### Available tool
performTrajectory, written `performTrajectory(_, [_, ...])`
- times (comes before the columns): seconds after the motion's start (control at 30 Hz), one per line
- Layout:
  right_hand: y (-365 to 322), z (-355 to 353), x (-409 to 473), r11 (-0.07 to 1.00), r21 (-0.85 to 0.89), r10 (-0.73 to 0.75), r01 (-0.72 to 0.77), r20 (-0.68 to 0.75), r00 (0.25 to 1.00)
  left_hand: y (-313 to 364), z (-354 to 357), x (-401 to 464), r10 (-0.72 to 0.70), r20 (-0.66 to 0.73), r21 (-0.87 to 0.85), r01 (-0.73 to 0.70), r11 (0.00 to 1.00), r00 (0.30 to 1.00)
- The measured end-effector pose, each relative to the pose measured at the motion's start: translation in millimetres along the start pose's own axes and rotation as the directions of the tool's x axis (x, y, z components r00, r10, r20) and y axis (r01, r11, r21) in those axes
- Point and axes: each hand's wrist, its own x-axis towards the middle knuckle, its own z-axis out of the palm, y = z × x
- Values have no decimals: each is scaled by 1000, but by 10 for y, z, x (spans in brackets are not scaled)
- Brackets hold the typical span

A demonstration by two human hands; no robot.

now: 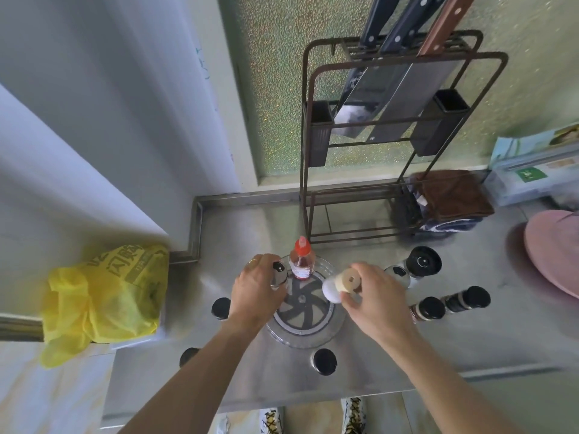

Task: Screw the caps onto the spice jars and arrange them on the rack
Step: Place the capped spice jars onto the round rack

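left hand (257, 288) wrapped round a jar (279, 275) on the clear turntable rack (300, 335) - steadying it, I'd guess; right hand (374, 292) pinches a tilted white jar (340, 285) - bringing it over

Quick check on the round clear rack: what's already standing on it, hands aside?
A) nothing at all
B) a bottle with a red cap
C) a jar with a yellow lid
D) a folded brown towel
B: the bottle with the red cap stands upright at the far edge of the round clear rack, between the left hand and the right hand.
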Motion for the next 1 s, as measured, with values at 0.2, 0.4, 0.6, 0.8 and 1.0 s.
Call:
performTrajectory(0.2, [-259, 265, 382, 997, -77, 8, -2, 77, 997, -15, 72, 64, 12, -6, -20, -12, 1000, 1000])
performTrajectory(0.4, [-260, 327, 358, 997, -74, 12, -7, 75, 997, 36, 73, 45, -15, 36, -31, 16, 999, 999])
performTrajectory(0.6, [149, -203, 125, 998, -57, -29, 22, -132, 991, 501, -167, -322, 177, -369, -40, -206, 978, 912])
performTrajectory(0.8, [1117, -848, 351, 977, -159, 145, -142, 9, 989, 1344, 430, -143, 363, 147, -172, -337, 926, 920])
performTrajectory(1.0, [1412, -603, 687, 993, -98, 92, -66, 287, 953, 1637, 1215, 141, 185, 400, -104, -156, 982, 898])
